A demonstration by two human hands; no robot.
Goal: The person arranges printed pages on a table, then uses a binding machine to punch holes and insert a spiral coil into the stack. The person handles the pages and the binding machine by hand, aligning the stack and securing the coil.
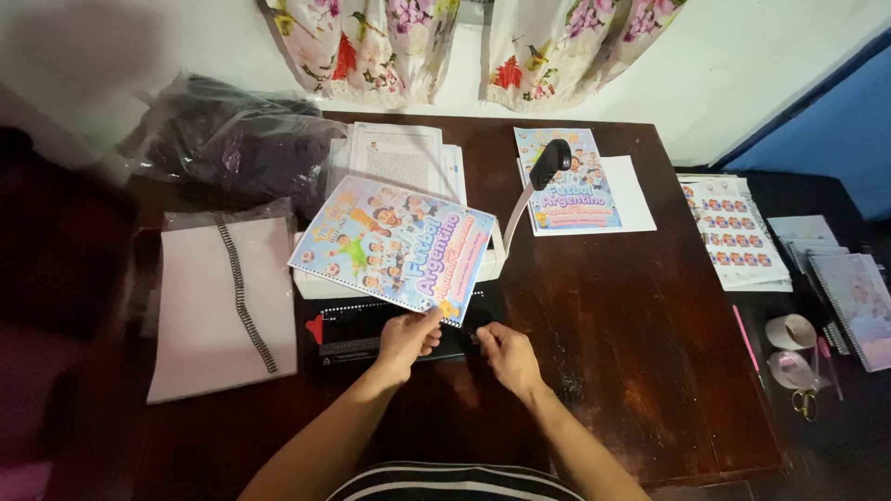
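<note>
A colourful cartoon cover sheet (390,246) is tilted over a black comb binding machine (371,334) with a white body (492,264) and a raised black-tipped lever (548,162). My left hand (406,339) pinches the sheet's lower edge. My right hand (506,353) rests on the machine's front right corner, fingers curled, holding nothing that I can see.
A black spiral comb (243,292) lies on a clear-covered white stack (218,315) at left. Printed pages (399,153), a second colourful cover (566,181) and a dark plastic bag (232,139) sit behind. Sticker sheets (733,232), notebooks (858,306), tape rolls (789,348) and scissors (806,401) lie right.
</note>
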